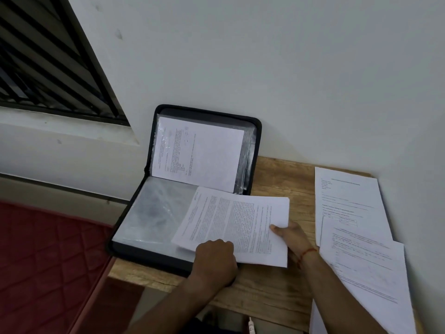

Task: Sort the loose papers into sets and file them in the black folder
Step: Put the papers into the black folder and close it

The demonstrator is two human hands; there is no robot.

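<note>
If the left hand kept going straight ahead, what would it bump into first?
The left hand grips the paper stack, so it would slide over that. Past it comes probably the upright half of the black folder, though depth is unclear.

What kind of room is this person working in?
Likely a bedroom at home: a wooden table against a plain wall, a red quilted mattress beside it, and a barred window.
</note>
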